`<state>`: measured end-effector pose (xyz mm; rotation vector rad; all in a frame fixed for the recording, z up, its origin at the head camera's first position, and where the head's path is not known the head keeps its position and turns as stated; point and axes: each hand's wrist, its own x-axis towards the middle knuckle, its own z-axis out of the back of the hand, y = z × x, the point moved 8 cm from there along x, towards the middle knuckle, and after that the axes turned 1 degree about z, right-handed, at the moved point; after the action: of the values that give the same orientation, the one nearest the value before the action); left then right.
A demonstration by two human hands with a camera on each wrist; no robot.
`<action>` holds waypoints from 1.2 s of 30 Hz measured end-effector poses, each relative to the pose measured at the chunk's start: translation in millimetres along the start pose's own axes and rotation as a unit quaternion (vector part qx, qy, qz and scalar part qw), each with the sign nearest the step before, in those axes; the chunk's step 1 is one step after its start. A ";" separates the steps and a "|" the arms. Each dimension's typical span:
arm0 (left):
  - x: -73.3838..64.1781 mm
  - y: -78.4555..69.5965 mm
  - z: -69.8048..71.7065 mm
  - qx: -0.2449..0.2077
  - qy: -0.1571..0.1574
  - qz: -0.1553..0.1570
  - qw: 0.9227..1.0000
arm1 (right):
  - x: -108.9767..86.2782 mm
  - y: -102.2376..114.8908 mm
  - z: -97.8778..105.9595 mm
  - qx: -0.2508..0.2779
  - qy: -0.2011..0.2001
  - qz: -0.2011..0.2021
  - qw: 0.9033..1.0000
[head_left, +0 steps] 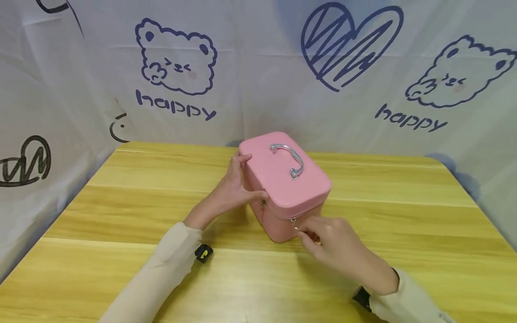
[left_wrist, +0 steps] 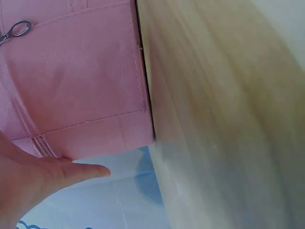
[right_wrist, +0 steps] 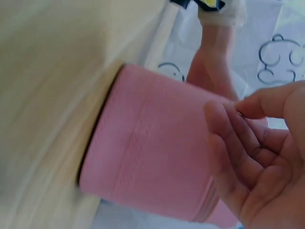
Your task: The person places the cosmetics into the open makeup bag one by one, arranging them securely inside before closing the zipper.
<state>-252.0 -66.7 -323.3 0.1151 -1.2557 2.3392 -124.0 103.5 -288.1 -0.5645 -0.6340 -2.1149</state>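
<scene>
A pink zippered case (head_left: 282, 179) with a silver handle (head_left: 296, 161) on its lid stands on the table, turned at an angle. My left hand (head_left: 236, 186) lies along its left side, thumb and fingers spread against the lid's edge. In the left wrist view, one straight finger (left_wrist: 86, 170) reaches past the case's side. At the near right corner, my right hand (head_left: 337, 240) pinches a small metal zipper pull (head_left: 294, 224) between thumb and index finger. Another zipper pull (left_wrist: 20, 28) hangs on the left side. The lid sits down on the body.
The wood-grain table (head_left: 133, 215) extends around the case on all sides. Behind it hangs a white cloth (head_left: 258, 67) with blue bear, heart and "happy" drawings. Dark devices sit at the left wrist (head_left: 203, 253) and right wrist (head_left: 362, 297).
</scene>
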 end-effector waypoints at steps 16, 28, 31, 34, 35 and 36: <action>2.5 15.9 19.7 -0.086 -0.036 -0.001 0.996 | -4.3 -23.5 4.7 0.033 0.104 -0.090 0.990; 10.3 3.9 21.9 -0.051 -0.051 0.002 0.997 | -1.6 -28.0 21.5 -0.004 0.092 -0.088 0.992; 11.1 0.8 19.4 -0.031 -0.060 0.000 0.998 | -2.3 -25.4 24.2 -0.010 0.079 -0.072 0.994; 10.7 -0.3 15.4 -0.018 -0.069 0.006 0.997 | -3.2 -22.4 22.6 -0.014 0.069 -0.064 0.995; 10.5 -0.5 13.9 -0.014 -0.072 0.008 0.997 | -3.8 -21.7 21.7 -0.014 0.065 -0.065 0.996; 10.2 -1.0 12.6 -0.011 -0.074 0.009 0.997 | -4.3 -21.2 20.4 -0.013 0.061 -0.066 0.996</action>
<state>-262.5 -72.6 -312.3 0.2743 -1.3568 2.3681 -135.6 129.7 -280.0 -0.4144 -0.5905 -2.2644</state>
